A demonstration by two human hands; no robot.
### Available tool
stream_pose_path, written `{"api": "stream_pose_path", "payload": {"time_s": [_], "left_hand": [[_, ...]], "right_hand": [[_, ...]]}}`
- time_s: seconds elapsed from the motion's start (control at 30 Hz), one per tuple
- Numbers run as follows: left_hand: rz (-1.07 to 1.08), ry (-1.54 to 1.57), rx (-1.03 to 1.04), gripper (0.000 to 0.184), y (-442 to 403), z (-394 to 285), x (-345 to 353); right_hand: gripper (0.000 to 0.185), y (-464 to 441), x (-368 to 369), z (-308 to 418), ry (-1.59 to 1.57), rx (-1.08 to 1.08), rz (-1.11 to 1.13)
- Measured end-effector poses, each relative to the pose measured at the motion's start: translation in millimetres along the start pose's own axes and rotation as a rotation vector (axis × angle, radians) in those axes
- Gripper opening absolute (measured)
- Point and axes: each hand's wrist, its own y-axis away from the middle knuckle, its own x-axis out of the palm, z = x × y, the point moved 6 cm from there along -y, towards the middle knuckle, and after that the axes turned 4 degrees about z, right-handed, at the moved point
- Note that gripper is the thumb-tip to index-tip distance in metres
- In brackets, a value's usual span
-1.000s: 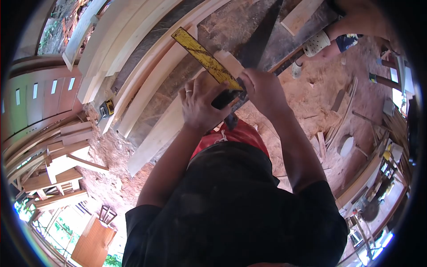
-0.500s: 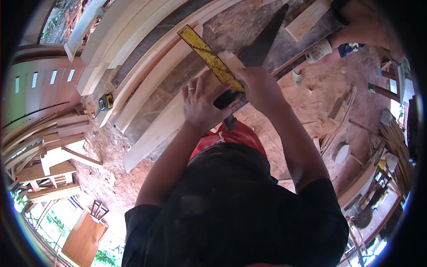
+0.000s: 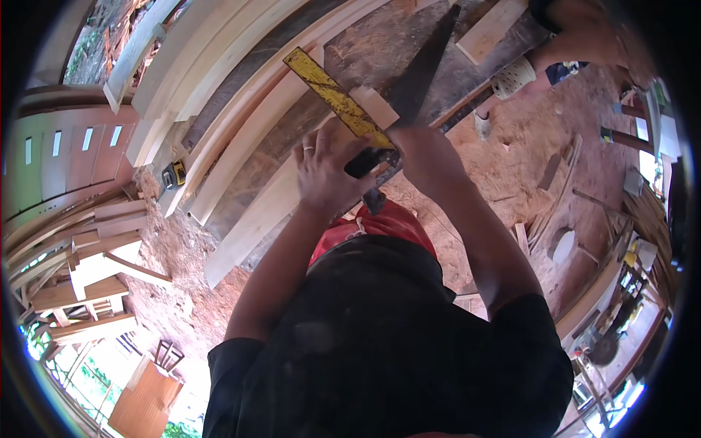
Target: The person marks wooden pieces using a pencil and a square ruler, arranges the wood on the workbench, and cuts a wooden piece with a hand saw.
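Observation:
A square with a worn yellow blade (image 3: 337, 93) and a black stock lies across a pale wooden board (image 3: 259, 212) on the bench. My left hand (image 3: 321, 171), a ring on one finger, lies over the board with its thumb against the square near the stock. At the blade's near end my right hand (image 3: 427, 155) is closed, its fingertips turned away from me; anything in them is hidden. Just beyond it a dark handsaw blade (image 3: 425, 69) rests on the bench, its handle end out of sight. Beside the yellow blade shows a wooden end (image 3: 378, 108).
Several long boards (image 3: 197, 58) lie along the bench at the left. A wood block (image 3: 491, 33) sits at the upper right, near another person's leg and shoe (image 3: 513, 78). A yellow-black tape measure (image 3: 174, 175) is off to the left, and stacked timber (image 3: 109, 248) stands below it.
My right hand has drawn slightly towards me along the square, baring more of the wooden end beside the blade. The whole view has shifted a little; my left hand keeps its place on the square.

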Motion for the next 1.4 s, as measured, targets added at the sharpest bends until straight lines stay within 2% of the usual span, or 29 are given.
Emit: {"api": "stream_pose_path", "payload": {"time_s": [0.03, 0.23, 0.33, 0.43, 0.57, 0.67, 0.73, 0.8, 0.83, 0.9, 0.97, 1.0, 1.07, 1.1, 1.17, 1.27, 1.37, 1.4], "left_hand": [[-0.001, 0.001, 0.001, 0.063, 0, -1, 0], [-0.046, 0.007, 0.026, 0.059, 4, -4, -3], [-0.145, -0.104, 0.130, 0.049, 18, -17, -18], [-0.197, 0.414, 0.076, 0.040, 32, 5, -26], [-0.312, 0.522, 0.138, 0.035, 45, -9, -73], [-0.329, 0.613, 0.328, 0.032, 50, -31, -92], [-0.340, 0.743, 0.303, 0.028, 56, -45, -94], [-0.296, 0.879, 0.258, 0.027, 63, -47, -81], [-0.277, 0.786, 0.314, 0.028, 62, -50, -83], [-0.231, 0.661, 0.398, 0.034, 59, -49, -85], [-0.167, 0.597, 0.456, 0.041, 56, -40, -84], [-0.169, 0.614, 0.359, 0.048, 56, -25, -79], [-0.144, 0.308, 0.281, 0.058, 57, -2, -73], [-0.081, 0.107, 0.164, 0.063, 60, 7, -67], [0.052, -0.295, -0.081, 0.082, 72, 29, -56], [0.175, -0.317, -0.055, 0.104, 84, 75, -20], [0.028, -0.417, 0.066, 0.092, 86, 96, -4], [0.024, -0.340, 0.091, 0.092, 87, 97, -3]], "right_hand": [[0.024, 12, 2, -5, 0.067, 0.060, 0.104], [0.027, 71, 15, -31, -0.509, 0.175, -0.160], [0.029, 88, 29, -31, -0.523, 0.130, -0.199], [0.029, 92, 47, -15, -0.745, 0.131, -0.116], [0.040, 82, 63, 33, -1.140, -0.073, -0.089], [0.047, 75, 36, 77, -1.447, -0.163, -0.055], [0.049, 75, 15, 95, -1.629, -0.258, -0.036], [0.048, 77, 15, 97, -1.456, -0.167, 0.028], [0.048, 79, 11, 91, -1.352, -0.118, 0.037], [0.047, 80, 49, 79, -1.111, -0.209, -0.050], [0.045, 73, 76, 59, -1.179, 0.039, -0.077], [0.043, 77, 62, 50, -1.101, 0.011, -0.170], [0.040, 88, 42, 39, -0.970, -0.050, -0.318], [0.035, 99, 24, 33, -0.816, -0.013, -0.397], [0.033, 113, 19, 6, -0.597, 0.167, -0.354], [0.033, 130, 11, -26, -0.406, 0.338, -0.356], [0.032, 141, -7, -36, -0.342, 0.395, -0.454], [0.031, 144, -12, -38, -0.334, 0.400, -0.485]]}}
